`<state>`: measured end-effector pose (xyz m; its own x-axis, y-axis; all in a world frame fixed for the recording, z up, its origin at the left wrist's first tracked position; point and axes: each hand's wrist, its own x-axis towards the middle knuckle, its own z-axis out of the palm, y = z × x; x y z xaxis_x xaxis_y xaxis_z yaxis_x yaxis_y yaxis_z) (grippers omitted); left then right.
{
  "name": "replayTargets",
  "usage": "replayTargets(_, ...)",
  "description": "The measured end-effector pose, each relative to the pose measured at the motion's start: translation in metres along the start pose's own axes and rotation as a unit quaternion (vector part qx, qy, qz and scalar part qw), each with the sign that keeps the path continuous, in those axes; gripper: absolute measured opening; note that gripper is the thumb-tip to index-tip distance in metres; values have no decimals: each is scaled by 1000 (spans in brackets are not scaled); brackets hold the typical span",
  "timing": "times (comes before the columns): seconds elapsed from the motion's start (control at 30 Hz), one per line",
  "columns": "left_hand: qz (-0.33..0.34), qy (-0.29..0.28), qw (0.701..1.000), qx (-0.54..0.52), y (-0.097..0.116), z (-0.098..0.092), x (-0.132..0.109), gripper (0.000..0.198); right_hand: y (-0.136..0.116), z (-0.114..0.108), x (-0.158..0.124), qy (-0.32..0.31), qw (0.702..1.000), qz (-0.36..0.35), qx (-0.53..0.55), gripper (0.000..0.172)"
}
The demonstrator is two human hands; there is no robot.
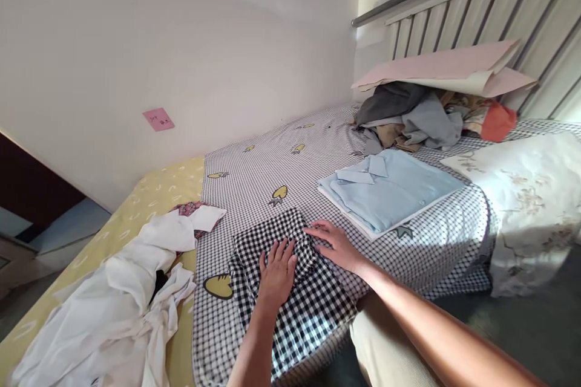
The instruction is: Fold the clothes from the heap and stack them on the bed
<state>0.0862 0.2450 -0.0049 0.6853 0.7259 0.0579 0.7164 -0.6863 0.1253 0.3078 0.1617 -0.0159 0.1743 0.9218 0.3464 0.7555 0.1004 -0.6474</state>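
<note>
A black-and-white checked garment [313, 302] lies partly folded on the bed in front of me, its far part doubled over. Flat on top of it rests my left hand [278, 269], fingers stretched out. My right hand [333, 246] touches the garment's right edge, fingers spread and slightly bent. Neither hand grips the cloth. To the right is a folded light blue shirt [394, 184] with its collar toward the wall, lying on a white layer.
White clothes [109, 296] lie heaped at the left on the yellow sheet border [181, 175]. A pile of grey, brown and red clothes [408, 115] sits under pink sheets [440, 66] by the slatted headboard [476, 12]. A flowered white cloth [535, 193] drapes over the right edge.
</note>
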Motion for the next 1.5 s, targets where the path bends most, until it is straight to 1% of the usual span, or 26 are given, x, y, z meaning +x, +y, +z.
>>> replayTargets(0.07,-1,1,1000,-3,0,1,0,55,-1,-2,0,-41,998,-6,-46,61)
replayTargets(0.13,-5,2,1000,-7,-1,2,0,55,-3,-2,-1,-66,995,-16,-68,68)
replayTargets(0.2,-8,4,1000,-17,-1,1,-1,55,-3,-2,-1,-85,994,-22,-66,74)
replayTargets(0.27,-13,3,999,-42,0,-1,-1,57,-2,-3,-2,-98,994,-23,-45,75)
replayTargets(0.33,-22,-6,997,-75,3,-4,-2,60,1,-4,-3,-91,996,-9,6,68)
replayTargets(0.43,-39,-19,993,-107,7,-8,-2,63,8,-8,-6,-37,992,21,123,55)
replayTargets(0.5,-42,-13,993,-106,8,-8,-2,64,10,-11,-8,-24,987,25,156,53)
replayTargets(0.53,-41,-8,994,-103,9,-8,-2,63,10,-11,-9,-36,989,17,146,55)
replayTargets(0.6,-37,0,995,-98,9,-7,-3,63,8,-11,-10,-80,993,-13,85,63)
replayTargets(0.67,-37,-4,994,-102,8,-7,-3,63,4,-8,-9,-116,992,-43,13,73)
replayTargets(0.73,-39,-17,992,-115,8,-9,-3,64,0,-4,-8,-131,989,-47,-44,80)
replayTargets(0.8,-42,-27,990,-129,8,-11,-4,64,-4,1,-8,-136,986,-36,-88,87)
replayTargets(0.87,-42,-33,989,-138,9,-12,-4,64,-7,5,-9,-128,984,-41,-120,93)
replayTargets(0.97,-39,-26,990,-135,9,-12,-4,63,-11,11,-14,-80,984,-83,-134,95)
replayTargets(1.03,-36,-18,991,-129,9,-11,-5,62,-14,15,-18,-49,983,-116,-136,87)
replayTargets(1.1,-32,-13,991,-126,9,-9,-5,62,-19,18,-19,-38,981,-131,-136,70)
replayTargets(1.13,-32,-12,992,-125,9,-9,-5,62,-22,18,-18,-40,983,-123,-132,61)
replayTargets(1.2,-36,-9,992,-123,9,-9,-5,61,-27,19,-14,-55,989,-85,-107,44)
replayTargets(1.3,-46,-9,990,-134,9,-10,-4,62,-34,17,-6,-80,996,-19,-43,26)
replayTargets(1.4,-57,-16,985,-162,8,-11,-3,64,-37,16,-2,-90,996,22,15,15)
replayTargets(1.5,-63,-27,980,-185,8,-13,-2,66,-35,18,-2,-88,995,30,45,12)
